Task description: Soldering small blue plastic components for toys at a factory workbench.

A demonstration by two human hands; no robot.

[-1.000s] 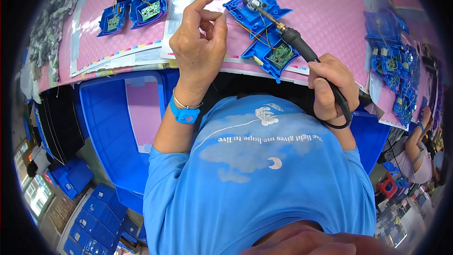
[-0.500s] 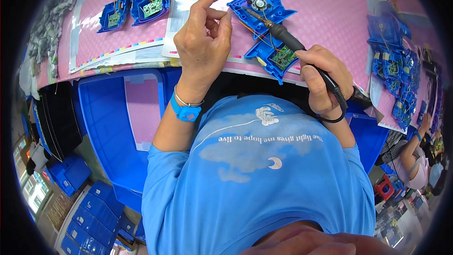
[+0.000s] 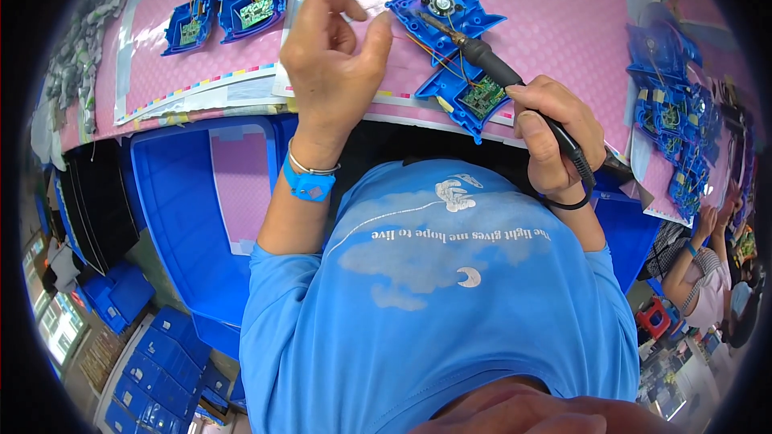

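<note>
My right hand (image 3: 555, 133) grips the black handle of a soldering iron (image 3: 487, 60). Its metal tip points up and left, over a blue plastic housing (image 3: 474, 26) that has a round speaker (image 3: 441, 5) set in it. Thin wires run from there to a second blue shell half nearer me, which carries a green circuit board (image 3: 482, 97). Left of the housing, my left hand (image 3: 338, 48) is raised with the fingers apart and nothing in them. A blue strap and a metal bangle circle that wrist.
More opened blue housings with circuit boards (image 3: 257, 12) lie at the far left of the pink-covered table (image 3: 555, 8). Stacked blue housings (image 3: 671, 112) stand at the right. A blue bin (image 3: 173, 217) is below the table edge. Another person's arm (image 3: 693, 253) shows at far right.
My left hand has shifted a little left, away from the blue housing, and its fingers have spread. The soldering iron has hardly moved. At far right the other person's arms have shifted.
</note>
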